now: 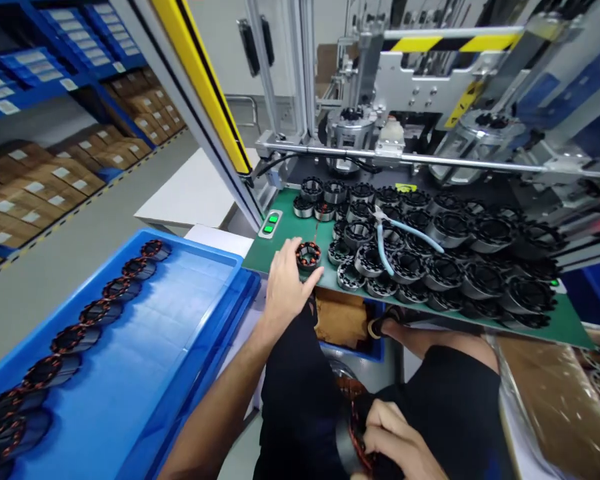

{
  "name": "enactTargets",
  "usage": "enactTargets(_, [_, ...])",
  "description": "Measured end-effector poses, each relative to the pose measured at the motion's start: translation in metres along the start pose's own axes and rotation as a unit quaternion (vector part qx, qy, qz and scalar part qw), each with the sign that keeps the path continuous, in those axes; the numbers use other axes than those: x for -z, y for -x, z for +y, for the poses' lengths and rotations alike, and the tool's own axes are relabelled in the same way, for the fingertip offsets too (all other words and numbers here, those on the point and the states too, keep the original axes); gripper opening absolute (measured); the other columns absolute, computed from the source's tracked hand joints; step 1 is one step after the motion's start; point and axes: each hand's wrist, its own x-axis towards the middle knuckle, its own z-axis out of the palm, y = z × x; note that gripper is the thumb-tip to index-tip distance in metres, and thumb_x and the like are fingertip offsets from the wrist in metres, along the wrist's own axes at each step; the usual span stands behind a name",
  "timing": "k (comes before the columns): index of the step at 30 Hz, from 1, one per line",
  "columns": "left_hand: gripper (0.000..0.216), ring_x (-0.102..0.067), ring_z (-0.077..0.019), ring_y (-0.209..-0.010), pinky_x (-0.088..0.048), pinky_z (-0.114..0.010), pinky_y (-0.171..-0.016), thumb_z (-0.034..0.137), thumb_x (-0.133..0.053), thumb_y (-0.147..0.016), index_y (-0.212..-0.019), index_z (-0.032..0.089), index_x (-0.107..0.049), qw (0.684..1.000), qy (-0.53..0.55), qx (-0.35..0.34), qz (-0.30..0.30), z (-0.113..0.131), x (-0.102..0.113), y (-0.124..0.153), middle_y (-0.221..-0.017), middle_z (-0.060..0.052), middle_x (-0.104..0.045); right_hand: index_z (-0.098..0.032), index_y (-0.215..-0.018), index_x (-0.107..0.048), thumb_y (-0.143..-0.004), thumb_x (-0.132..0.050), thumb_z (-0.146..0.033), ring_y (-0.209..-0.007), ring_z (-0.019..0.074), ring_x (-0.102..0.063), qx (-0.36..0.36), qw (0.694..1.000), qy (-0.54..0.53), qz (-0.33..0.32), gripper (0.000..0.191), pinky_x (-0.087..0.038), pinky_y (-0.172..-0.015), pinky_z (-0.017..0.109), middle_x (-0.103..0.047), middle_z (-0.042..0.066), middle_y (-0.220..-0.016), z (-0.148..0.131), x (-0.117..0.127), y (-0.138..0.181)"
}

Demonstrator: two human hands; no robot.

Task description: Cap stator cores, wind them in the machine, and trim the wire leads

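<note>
My left hand [286, 283] reaches to the green work surface [280, 243] and closes its fingers round a wound stator with copper coils [309, 255] standing there. My right hand [397, 440] rests in my lap, curled round another copper-wound stator [355, 437] that is partly hidden by my fingers. Just right of the left hand lie several black and silver stator cores [430, 253] in a loose heap, with a pair of light-blue-handled pliers [395, 233] lying on top of them.
A blue tray [145, 347] at my left holds a row of wound stators [95, 313] along its far edge. Behind the green surface stands a machine [405, 100] with a yellow-black bar. Green buttons [271, 223] sit at the surface's left edge. Shelves of cardboard boxes [55, 167] line the left wall.
</note>
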Motion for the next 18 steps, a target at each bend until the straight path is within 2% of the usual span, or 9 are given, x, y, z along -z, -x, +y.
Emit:
enactTargets(2, [0.081, -0.048, -0.0484, -0.176, -0.028, -0.069, -0.149, 0.042, -0.099, -0.091, -0.162, 0.02, -0.065, 0.999, 0.005, -0.04, 0.009, 0.008, 0.009, 0.02, -0.178, -0.026, -0.061, -0.027, -0.095, -0.065, -0.096, -0.08, -0.015, -0.084, 0.0204, -0.072, -0.012, 0.999, 0.025, 0.039, 0.019, -0.064, -0.071, 0.03, -0.07, 0.001, -0.094, -0.014, 0.027, -0.005])
enactTargets(3, [0.086, -0.048, -0.0481, -0.175, -0.03, -0.068, -0.148, 0.042, -0.102, -0.088, -0.163, 0.021, -0.065, 0.998, 0.021, -0.064, -0.011, 0.015, 0.016, 0.034, -0.179, -0.025, -0.06, -0.026, -0.097, -0.065, -0.103, -0.073, -0.014, -0.086, 0.0205, -0.071, -0.008, 0.998, 0.047, 0.048, 0.015, -0.063, -0.074, 0.031, -0.07, 0.003, -0.096, -0.02, 0.041, -0.009])
enactTargets(5, [0.094, -0.062, -0.0466, -0.164, -0.045, -0.062, -0.141, 0.043, -0.11, -0.081, -0.163, 0.025, -0.068, 0.98, 0.106, -0.074, -0.149, 0.031, 0.03, 0.065, -0.172, -0.022, -0.067, -0.023, -0.105, -0.07, -0.11, -0.072, -0.017, -0.09, 0.0207, -0.067, 0.032, 0.993, 0.108, 0.042, 0.008, -0.06, -0.08, 0.033, -0.069, 0.004, -0.098, -0.03, 0.071, -0.019])
enactTargets(7, [0.106, -0.075, -0.0445, -0.15, -0.06, -0.056, -0.129, 0.045, -0.114, -0.075, -0.168, 0.029, -0.066, 0.908, 0.227, -0.006, -0.352, 0.049, 0.04, 0.091, -0.166, -0.019, -0.072, -0.021, -0.105, -0.072, -0.113, -0.07, -0.019, -0.096, 0.0228, -0.063, 0.075, 0.981, 0.176, 0.012, 0.008, -0.058, -0.089, 0.038, -0.068, 0.005, -0.101, -0.035, 0.095, -0.029])
enactTargets(9, [0.116, -0.077, -0.0449, -0.146, -0.062, -0.057, -0.127, 0.047, -0.117, -0.07, -0.172, 0.031, -0.063, 0.835, 0.306, 0.048, -0.455, 0.065, 0.038, 0.111, -0.163, -0.018, -0.074, -0.021, -0.105, -0.075, -0.114, -0.065, -0.015, -0.099, 0.0247, -0.059, 0.114, 0.964, 0.238, -0.034, 0.015, -0.054, -0.099, 0.043, -0.069, 0.006, -0.103, -0.039, 0.11, -0.041])
enactTargets(10, [0.119, -0.075, -0.0452, -0.148, -0.061, -0.058, -0.129, 0.046, -0.118, -0.069, -0.173, 0.032, -0.062, 0.827, 0.322, 0.054, -0.459, 0.072, 0.034, 0.119, -0.163, -0.017, -0.074, -0.021, -0.105, -0.076, -0.114, -0.062, -0.013, -0.099, 0.025, -0.059, 0.134, 0.955, 0.261, -0.049, 0.019, -0.052, -0.103, 0.045, -0.069, 0.005, -0.103, -0.04, 0.113, -0.046])
enactTargets(13, [0.125, -0.072, -0.0426, -0.15, -0.058, -0.057, -0.132, 0.046, -0.119, -0.066, -0.174, 0.035, -0.057, 0.866, 0.32, 0.022, -0.383, 0.083, 0.014, 0.136, -0.159, -0.013, -0.072, -0.021, -0.103, -0.078, -0.116, -0.053, -0.007, -0.096, 0.0238, -0.059, 0.18, 0.935, 0.303, -0.046, 0.032, -0.05, -0.11, 0.048, -0.072, 0.003, -0.1, -0.047, 0.113, -0.06])
enactTargets(16, [0.131, -0.074, -0.0359, -0.14, -0.069, -0.045, -0.109, 0.046, -0.122, -0.059, -0.17, 0.039, -0.052, 0.929, 0.317, 0.017, -0.19, 0.078, 0.003, 0.149, -0.164, -0.011, -0.062, -0.022, -0.104, -0.08, -0.116, -0.054, -0.008, -0.093, 0.0228, -0.058, 0.187, 0.927, 0.326, -0.003, 0.032, -0.051, -0.111, 0.047, -0.075, 0.002, -0.099, -0.052, 0.114, -0.064])
enactTargets(18, [0.127, -0.077, -0.025, -0.123, -0.07, -0.038, -0.095, 0.037, -0.124, -0.054, -0.158, 0.048, -0.052, 0.948, 0.306, 0.054, -0.064, 0.067, 0.003, 0.157, -0.17, -0.003, -0.055, -0.024, -0.105, -0.081, -0.114, -0.062, -0.009, -0.091, 0.0221, -0.058, 0.176, 0.93, 0.322, 0.024, 0.025, -0.052, -0.11, 0.046, -0.075, 0.002, -0.1, -0.053, 0.119, -0.061])
